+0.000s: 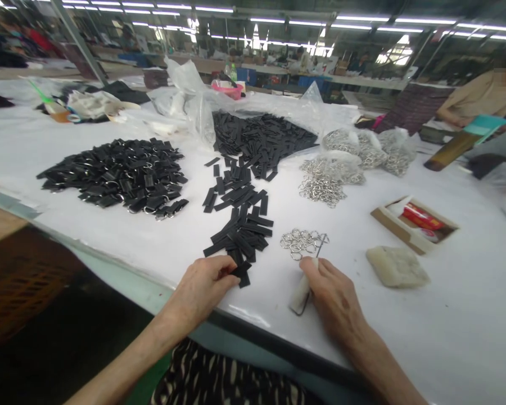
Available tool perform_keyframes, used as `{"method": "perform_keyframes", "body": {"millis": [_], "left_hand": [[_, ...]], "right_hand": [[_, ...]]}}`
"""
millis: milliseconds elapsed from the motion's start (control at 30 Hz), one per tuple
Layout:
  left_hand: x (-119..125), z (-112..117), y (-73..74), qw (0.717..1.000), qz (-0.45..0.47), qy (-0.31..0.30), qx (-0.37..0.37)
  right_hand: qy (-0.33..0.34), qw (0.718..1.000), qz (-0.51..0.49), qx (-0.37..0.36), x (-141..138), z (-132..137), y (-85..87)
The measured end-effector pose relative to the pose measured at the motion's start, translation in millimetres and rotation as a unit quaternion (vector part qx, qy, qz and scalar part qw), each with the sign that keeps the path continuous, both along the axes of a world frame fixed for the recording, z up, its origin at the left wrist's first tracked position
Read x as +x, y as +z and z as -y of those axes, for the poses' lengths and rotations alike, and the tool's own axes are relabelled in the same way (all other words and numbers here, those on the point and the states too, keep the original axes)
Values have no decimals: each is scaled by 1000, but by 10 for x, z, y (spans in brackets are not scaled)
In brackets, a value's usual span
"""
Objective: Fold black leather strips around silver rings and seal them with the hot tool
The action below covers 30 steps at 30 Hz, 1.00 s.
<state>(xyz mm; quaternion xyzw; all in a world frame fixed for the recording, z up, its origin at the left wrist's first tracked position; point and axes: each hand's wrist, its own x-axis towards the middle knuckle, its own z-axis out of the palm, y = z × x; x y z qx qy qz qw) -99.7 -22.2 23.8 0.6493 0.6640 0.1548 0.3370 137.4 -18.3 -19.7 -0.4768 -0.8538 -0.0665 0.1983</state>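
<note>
My left hand (208,278) is closed in a pinch at the near end of a spread of black strips (240,233), with a short black strip (243,275) at its fingertips. To the right, my right hand (335,292) is wrapped round a white cylindrical tool (300,295) with a thin metal rod that juts out past the fingers. The rod's far tip reaches a small cluster of loose metal rings (299,242). Further left lies a heap of black strips looped through metal rings (126,174).
A large pile of black strips (265,135) spills from clear plastic at the back. Bagged metal rings (354,149) stand right of it. An open cardboard box (398,228) and a pale waxy block (396,267) lie at the right. Another person (480,98) sits at the far right.
</note>
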Motion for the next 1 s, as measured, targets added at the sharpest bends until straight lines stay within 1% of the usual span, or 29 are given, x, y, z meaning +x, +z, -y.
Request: {"method": "perform_keyframes", "body": {"millis": [100, 200, 267, 333, 400, 500, 567, 633, 700, 800, 900, 933, 1000], "left_hand": [[4, 56, 36, 990, 135, 19, -40], [91, 64, 108, 960, 269, 30, -77], [201, 41, 135, 939, 327, 33, -101], [332, 9, 123, 921, 365, 33, -127], [461, -20, 74, 907, 391, 28, -156], [616, -46, -20, 892, 414, 20, -180], [692, -51, -68, 886, 423, 14, -190], [749, -49, -92, 886, 425, 9, -185], [790, -42, -96, 893, 416, 8, -171], [816, -28, -84, 919, 373, -2, -129], [814, -18, -79, 942, 327, -26, -70], [813, -17, -80, 944, 322, -31, -62], [816, -17, -80, 939, 334, -28, -79]], "right_hand": [[-5, 1000, 13, 4, -17, 7, 15], [-11, 1000, 12, 5, -26, -4, 13], [-19, 1000, -1, 4, -18, -14, 8], [-35, 999, -27, 3, 1, -13, 10], [-61, 996, -60, 3, 23, 12, 28], [-102, 983, -156, -11, 34, 89, 89], [-111, 968, -223, -18, 19, 143, 140], [-100, 963, -249, -5, -9, 177, 181], [-71, 969, -234, 36, -40, 189, 202], [-20, 978, -176, 110, -77, 181, 197], [8, 980, -126, 155, -98, 171, 177], [15, 979, -113, 168, -100, 169, 170], [28, 977, -93, 192, -97, 168, 159]]}}
